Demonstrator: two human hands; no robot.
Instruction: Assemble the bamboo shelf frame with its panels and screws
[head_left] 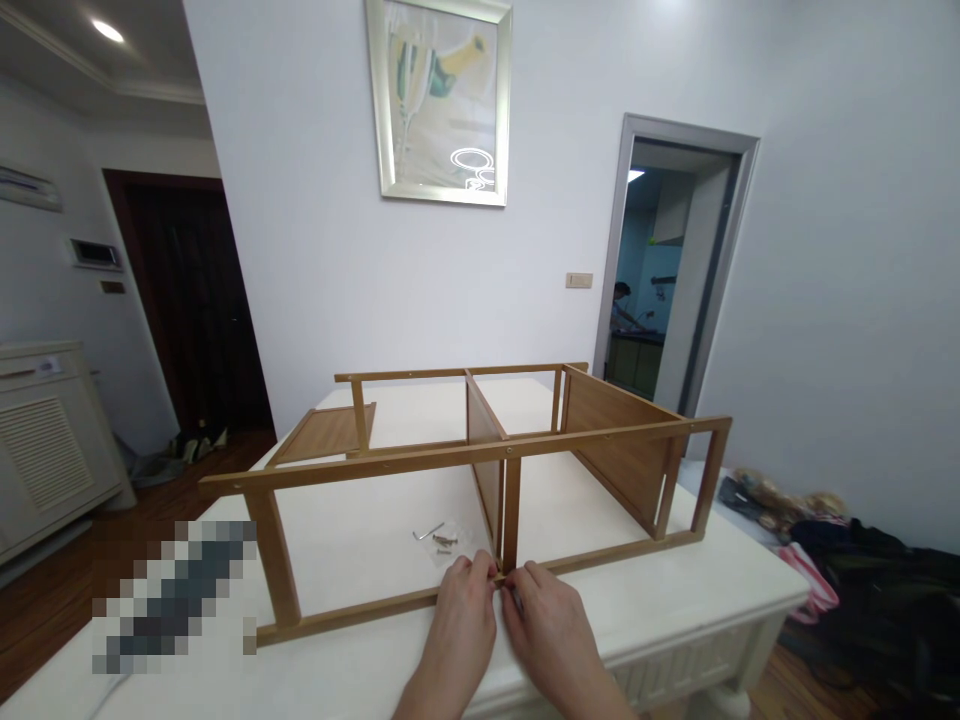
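Observation:
A wooden shelf frame (420, 457) lies on its side on the white table (360, 680). Both hands meet at its near lower rail, by the foot of the middle upright (511, 515). My left hand (463, 612) is closed, its fingertips pinched at that joint. Close beside it, my right hand (547, 610) is closed too, thumb and fingers pressed together at the same spot. Whatever lies between the fingertips is too small and too covered to name. Just behind my left hand, a clear plastic bag (459, 545) holds several screws (444, 541), with a hex key (429, 532) beside it.
One shelf panel (615, 440) stands fitted at the right, another (484, 430) at the middle. A loose wooden panel (322, 436) lies at the far left. A blurred-out object (176, 595) is on the table's left. Bags and clothes (862, 580) are piled at the right.

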